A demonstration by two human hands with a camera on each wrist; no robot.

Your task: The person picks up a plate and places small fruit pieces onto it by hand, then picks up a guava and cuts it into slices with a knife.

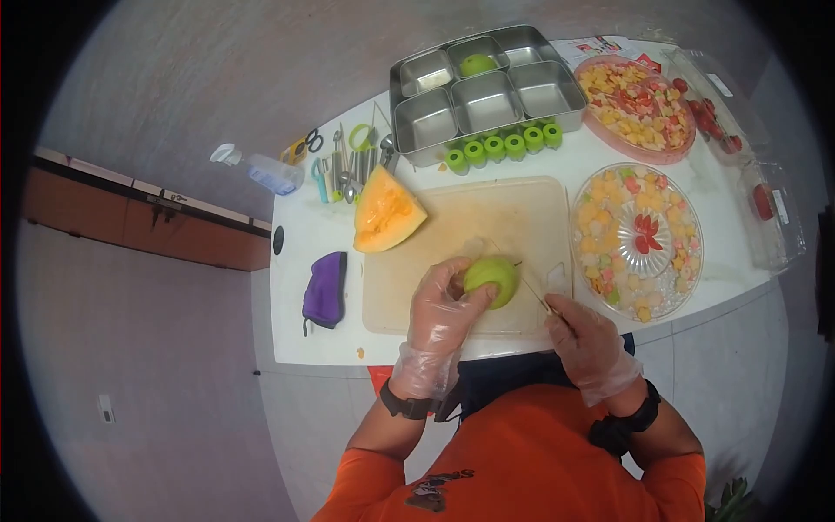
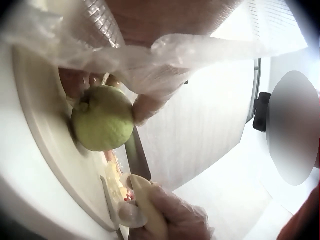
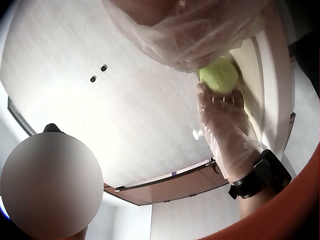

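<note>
My gloved left hand (image 1: 442, 309) grips a round green fruit (image 1: 491, 280) over the lower part of the cutting board (image 1: 417, 296). A dark stem shows on the fruit's right side in the head view. In the left wrist view the thumb and fingertips press the fruit (image 2: 104, 120) from its upper side. My gloved right hand (image 1: 587, 344) holds a knife by its pale handle (image 2: 149, 207), just right of the fruit. The knife's blade (image 2: 136, 155) points toward the fruit and partly passes behind it in the left wrist view. The right wrist view mostly hides the knife behind the right hand.
An orange melon wedge (image 1: 389, 213) sits at the board's upper left. Behind stand a metal compartment tray (image 1: 426, 157) and several green-topped cutters (image 1: 494, 148). A glass platter (image 1: 584, 252) and a pink platter (image 1: 604, 139) of cut fruit lie right; a purple pouch (image 1: 325, 290) lies left.
</note>
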